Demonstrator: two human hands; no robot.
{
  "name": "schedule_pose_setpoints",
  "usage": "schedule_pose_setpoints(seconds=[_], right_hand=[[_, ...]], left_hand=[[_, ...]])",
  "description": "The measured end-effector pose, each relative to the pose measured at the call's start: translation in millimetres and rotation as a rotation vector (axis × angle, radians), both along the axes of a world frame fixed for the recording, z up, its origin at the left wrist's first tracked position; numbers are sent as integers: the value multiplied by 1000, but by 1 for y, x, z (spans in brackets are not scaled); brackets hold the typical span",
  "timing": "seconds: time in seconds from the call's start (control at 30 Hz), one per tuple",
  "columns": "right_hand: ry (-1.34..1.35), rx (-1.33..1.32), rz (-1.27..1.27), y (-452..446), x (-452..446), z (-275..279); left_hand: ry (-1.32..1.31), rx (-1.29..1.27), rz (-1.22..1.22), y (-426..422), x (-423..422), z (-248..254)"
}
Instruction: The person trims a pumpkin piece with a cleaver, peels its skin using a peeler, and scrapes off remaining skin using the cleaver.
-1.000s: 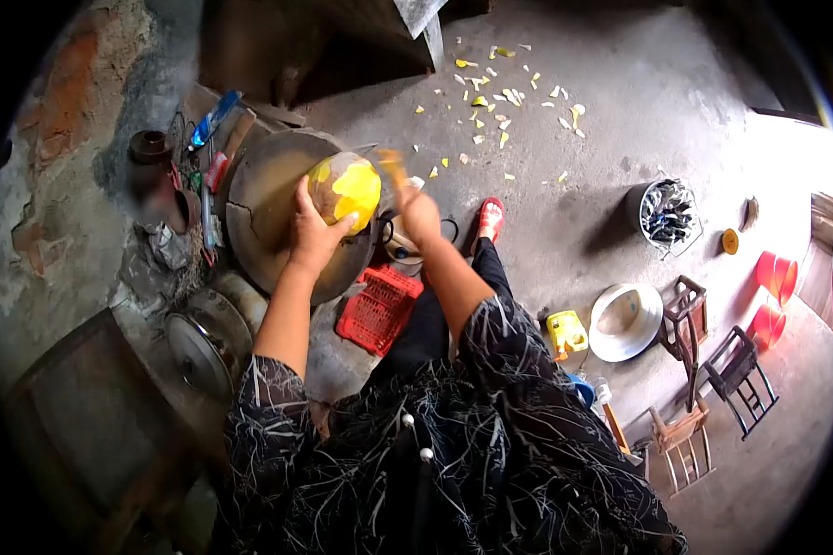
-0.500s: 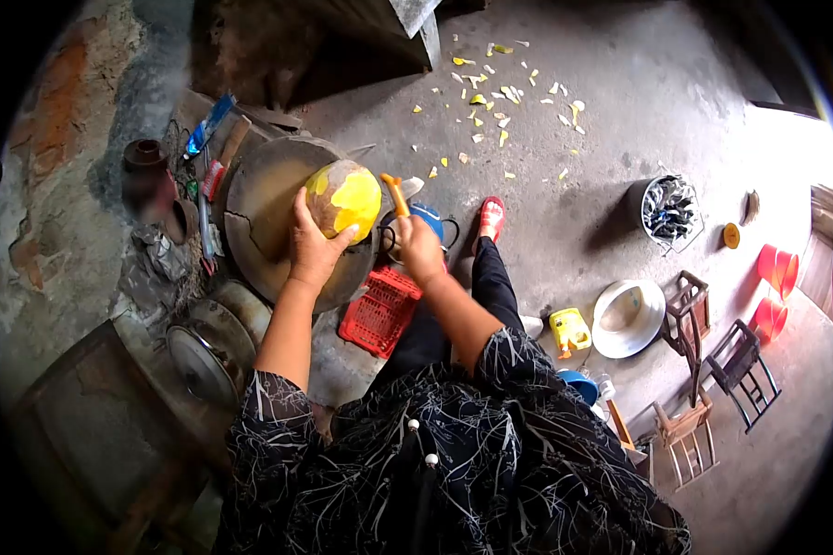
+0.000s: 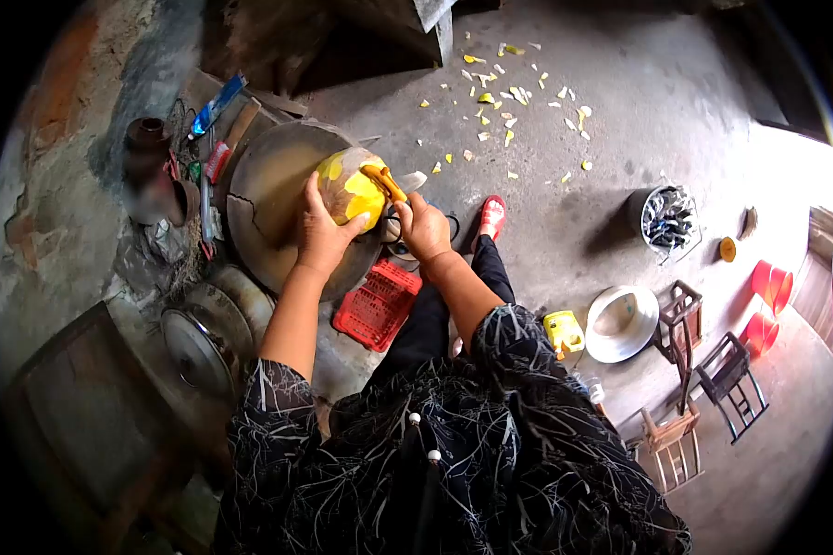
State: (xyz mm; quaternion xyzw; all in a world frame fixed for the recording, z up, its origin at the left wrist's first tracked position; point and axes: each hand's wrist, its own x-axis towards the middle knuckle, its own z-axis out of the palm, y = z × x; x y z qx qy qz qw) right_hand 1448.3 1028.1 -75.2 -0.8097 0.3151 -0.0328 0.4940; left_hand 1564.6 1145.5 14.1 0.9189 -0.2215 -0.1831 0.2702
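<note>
A partly peeled pumpkin [image 3: 342, 176], bright yellow where bare and brownish on the skin left, is held up over a wide round pan [image 3: 268, 208]. My left hand [image 3: 324, 231] grips it from the near left side, thumb and fingers spread around it. My right hand [image 3: 423, 229] is closed around the orange handle of a peeler [image 3: 385, 180]. The peeler's head lies against the pumpkin's right upper side; its blade is too small to make out. Just under my right hand stands a red plastic basket [image 3: 377, 307].
Yellow peel scraps [image 3: 509, 102] are scattered on the concrete floor ahead. To the right are a metal bucket [image 3: 640, 213], a white basin [image 3: 634, 347] and small wooden stools [image 3: 671, 430]. A lidded pot [image 3: 196, 356] stands at the left, below a cluttered wall.
My right hand has brought the peeler from beside the pumpkin onto its surface. The pumpkin looks turned a little, still in my left hand. The view has shifted slightly.
</note>
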Motion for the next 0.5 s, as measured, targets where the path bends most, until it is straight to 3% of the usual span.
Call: schedule_pose_setpoints(seconds=[0.07, 0.13, 0.2, 0.23, 0.33, 0.4, 0.43, 0.5], right_hand=[[-13, 5, 7, -3, 6, -3], [94, -18, -174, -4, 5, -36], [500, 818, -806, -35, -39, -133], [395, 410, -479, -60, -71, -136], [250, 277, -205, -80, -81, -131], [291, 480, -109, -79, -39, -17], [144, 170, 0, -70, -25, 7], [59, -8, 224, -58, 4, 60]], left_hand=[[-29, -9, -11, 2, 2, -3], [-67, -12, -44, 10, 4, -15], [62, -29, 31, 11, 1, -9], [98, -40, 54, 10, 3, -12], [-28, -28, 4, 8, 2, -14], [-12, -57, 2, 8, 1, -11], [-46, -40, -12, 9, 1, -12], [-122, -87, -33, 9, 3, -18]])
